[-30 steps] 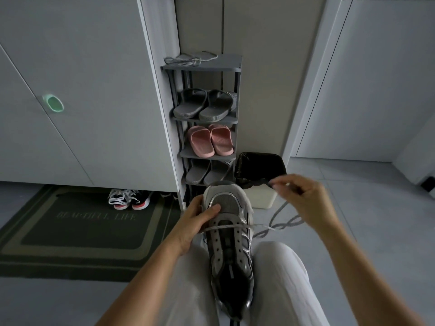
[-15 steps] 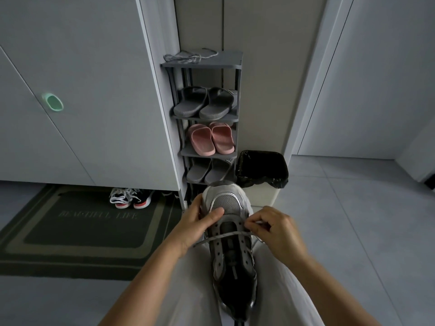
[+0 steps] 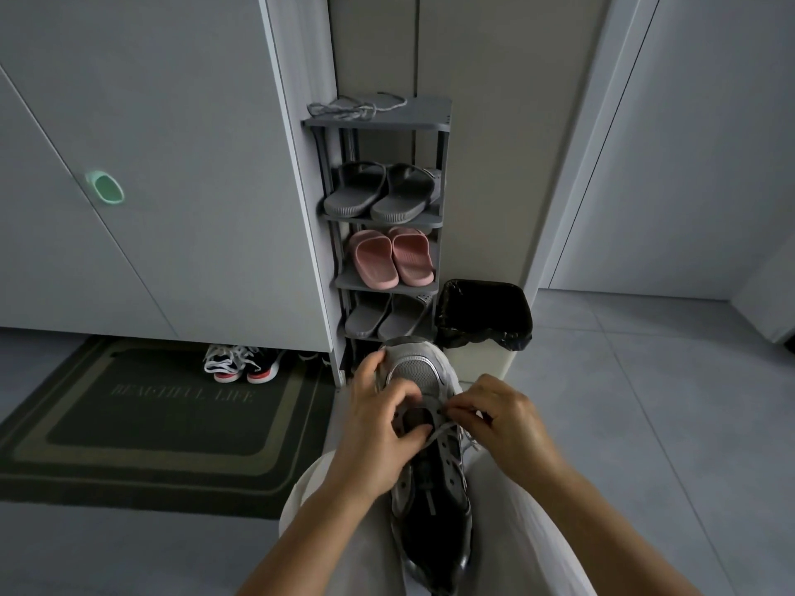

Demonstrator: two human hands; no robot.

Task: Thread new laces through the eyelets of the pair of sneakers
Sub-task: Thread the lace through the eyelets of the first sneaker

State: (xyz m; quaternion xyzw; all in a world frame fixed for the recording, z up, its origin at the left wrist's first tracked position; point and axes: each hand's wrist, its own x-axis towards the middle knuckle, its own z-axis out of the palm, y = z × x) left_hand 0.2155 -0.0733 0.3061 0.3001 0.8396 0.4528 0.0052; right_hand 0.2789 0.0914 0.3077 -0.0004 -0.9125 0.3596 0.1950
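Head view, single entry.

Item, sneaker: grey, lying lengthwise on the person's lap between the thighs of the pale trousers, toe pointing away toward the shoe rack, heel opening nearest the camera.

Item, lace: pale, flat; one span crosses the tongue at the toe end of the eyelet rows; loose loops hang off the sneaker's right edge.

Item, left hand: fingers curled round the sneaker's left side at the toe, thumb laid across the tongue beside the lace; it grips the sneaker.

Item, right hand: fingertips drawn together in a pinch on the lace at the right eyelet row near the toe; whether the lace tip is inside a hole cannot be told.

Progress, judged: only the lowest crossing looks threaded; the eyelets toward the heel show bare on both rows, so most of this sneaker is left to do.

Item, spare lace: bundled at the front-left edge of the rack's top shelf, untouched; probably meant for the pair's second sneaker, which is not identifiable here.

Sundry: laced dark sneakers under the cabinet at the doormat's far edge; whether they belong to the task cannot be told.
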